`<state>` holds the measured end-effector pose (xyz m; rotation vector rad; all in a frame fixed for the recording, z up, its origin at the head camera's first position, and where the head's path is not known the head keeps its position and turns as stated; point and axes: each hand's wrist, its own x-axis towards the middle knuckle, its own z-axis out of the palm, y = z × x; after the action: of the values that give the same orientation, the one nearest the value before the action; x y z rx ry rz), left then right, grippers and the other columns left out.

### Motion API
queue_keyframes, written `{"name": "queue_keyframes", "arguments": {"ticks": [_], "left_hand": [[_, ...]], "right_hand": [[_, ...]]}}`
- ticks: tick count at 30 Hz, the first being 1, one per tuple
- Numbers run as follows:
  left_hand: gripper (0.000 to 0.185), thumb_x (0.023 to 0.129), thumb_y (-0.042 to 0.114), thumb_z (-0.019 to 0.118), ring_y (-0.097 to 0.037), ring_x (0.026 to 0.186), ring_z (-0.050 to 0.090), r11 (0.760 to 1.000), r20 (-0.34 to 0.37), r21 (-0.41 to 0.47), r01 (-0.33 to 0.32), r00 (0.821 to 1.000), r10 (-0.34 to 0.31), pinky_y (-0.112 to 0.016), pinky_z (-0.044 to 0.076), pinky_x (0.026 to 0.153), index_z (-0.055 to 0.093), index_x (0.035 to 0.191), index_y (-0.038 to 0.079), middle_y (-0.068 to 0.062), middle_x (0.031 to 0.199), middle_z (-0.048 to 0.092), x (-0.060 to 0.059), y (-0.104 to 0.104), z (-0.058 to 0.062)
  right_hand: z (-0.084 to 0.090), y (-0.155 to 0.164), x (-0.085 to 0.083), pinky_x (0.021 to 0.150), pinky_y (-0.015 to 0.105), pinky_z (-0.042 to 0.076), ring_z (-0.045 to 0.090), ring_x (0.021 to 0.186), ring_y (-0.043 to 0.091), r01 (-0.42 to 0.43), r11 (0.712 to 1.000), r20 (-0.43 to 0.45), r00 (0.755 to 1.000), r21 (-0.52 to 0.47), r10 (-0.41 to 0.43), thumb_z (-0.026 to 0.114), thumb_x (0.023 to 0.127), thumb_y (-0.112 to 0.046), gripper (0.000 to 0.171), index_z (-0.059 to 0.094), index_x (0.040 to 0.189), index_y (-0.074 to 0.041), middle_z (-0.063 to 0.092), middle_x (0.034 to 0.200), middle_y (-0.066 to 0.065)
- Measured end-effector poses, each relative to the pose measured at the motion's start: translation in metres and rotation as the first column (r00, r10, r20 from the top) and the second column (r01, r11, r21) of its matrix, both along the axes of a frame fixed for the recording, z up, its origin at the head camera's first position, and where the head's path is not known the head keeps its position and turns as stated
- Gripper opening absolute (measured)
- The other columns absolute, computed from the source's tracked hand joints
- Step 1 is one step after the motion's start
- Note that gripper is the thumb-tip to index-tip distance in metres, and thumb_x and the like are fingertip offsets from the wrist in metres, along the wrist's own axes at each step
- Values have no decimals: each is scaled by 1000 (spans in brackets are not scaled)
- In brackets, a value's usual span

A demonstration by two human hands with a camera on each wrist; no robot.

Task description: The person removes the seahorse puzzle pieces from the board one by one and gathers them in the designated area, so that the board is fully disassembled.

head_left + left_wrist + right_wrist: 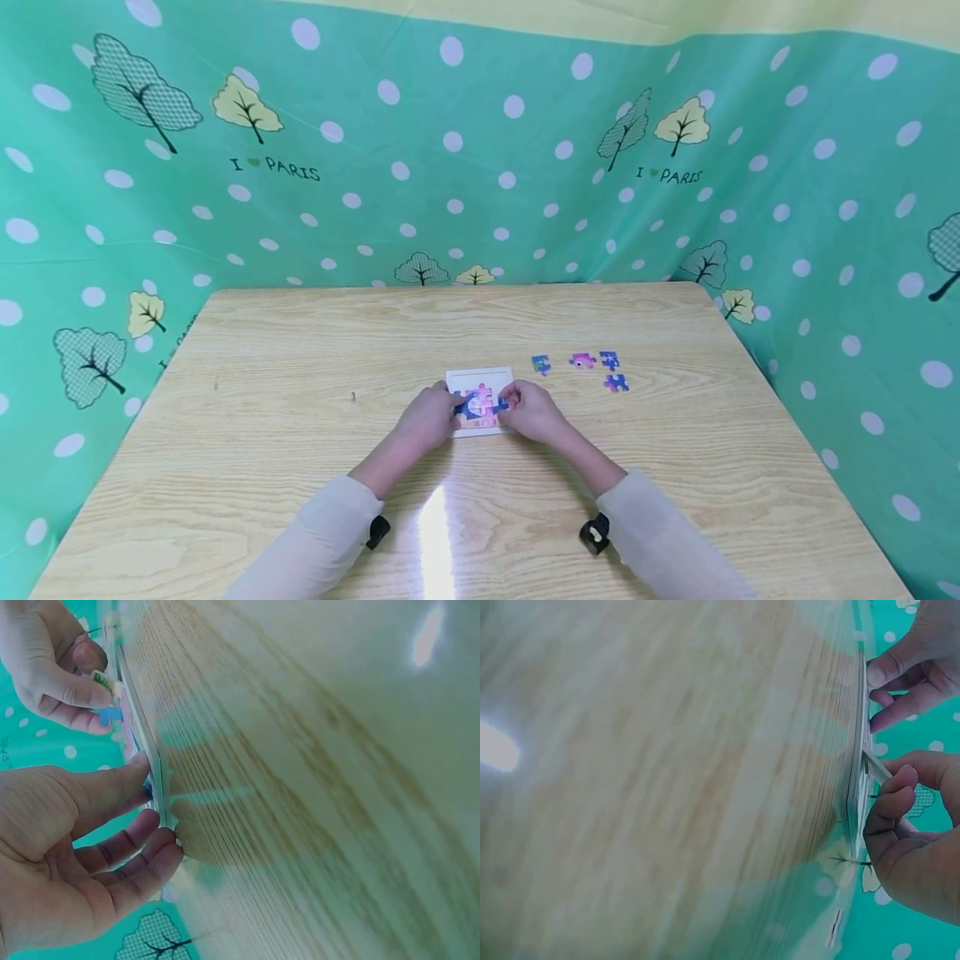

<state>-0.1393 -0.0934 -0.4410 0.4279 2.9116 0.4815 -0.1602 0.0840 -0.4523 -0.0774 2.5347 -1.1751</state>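
A white puzzle frame (480, 372) lies on the table, its lower part filled with joined blue and pink jigsaw pieces (480, 404). My left hand (432, 415) holds the frame's left side; in the left wrist view, its thumb (120, 784) lies at the near rim and the other fingers bend around the corner. At the right side, my right hand (534, 410) pinches a blue puzzle piece (111, 715) between thumb and forefinger. The right wrist view shows that piece (877, 766) edge-on, tilted against the frame. Fingers partly hide the frame's lower corners.
Several loose pieces lie right of the frame: a blue-green one (541, 364), a pink one (582, 361) and two blue ones, the nearer (617, 383) slightly apart. The wooden table (300, 358) meets a green dotted curtain (480, 208) at the back and sides.
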Motion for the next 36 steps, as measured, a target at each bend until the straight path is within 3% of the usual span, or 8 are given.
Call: {"name": "queue_keyframes", "arguments": {"ticks": [9, 19, 28, 36], "left_hand": [[33, 77, 12, 63, -26, 79, 56, 1000, -16, -12, 18, 1000, -18, -38, 49, 74, 62, 110, 6, -17, 95, 58, 0, -1, 4], [34, 77, 11, 63, -29, 84, 57, 1000, -5, -7, 6, 1000, -6, -40, 49, 77, 62, 111, 7, -19, 99, 57, 0, 0, 3], [37, 76, 10, 64, -28, 82, 57, 1000, -9, 5, 9, 1000, -9, -38, 49, 76, 61, 112, 7, -18, 99, 57, -1, 0, -1], [37, 75, 8, 63, -23, 79, 55, 1000, -4, 25, -1, 1000, 1, -35, 49, 72, 61, 112, 6, -16, 96, 57, -1, -1, 0]], "right_hand": [[3, -4, 2, 47, 23, 37, 43, 52, 12, 4, 1000, -19, 1000, 0, -4, 66, 72, -6, 28, 56, 98, -5, 48, 67, 2], [3, -2, 5, 46, 24, 41, 51, 49, 14, 18, 998, -5, 1000, -56, -19, 65, 74, -8, 28, 55, 100, -6, 51, 69, 3], [0, 7, 8, 47, 27, 45, 57, 54, 19, -57, 995, 6, 998, -78, 58, 63, 78, -13, 34, 51, 109, -9, 52, 70, 4], [-2, 5, 10, 44, 23, 42, 58, 53, 18, -80, 993, -23, 997, -89, 78, 63, 76, -7, 36, 49, 109, -7, 53, 69, 5]]}}
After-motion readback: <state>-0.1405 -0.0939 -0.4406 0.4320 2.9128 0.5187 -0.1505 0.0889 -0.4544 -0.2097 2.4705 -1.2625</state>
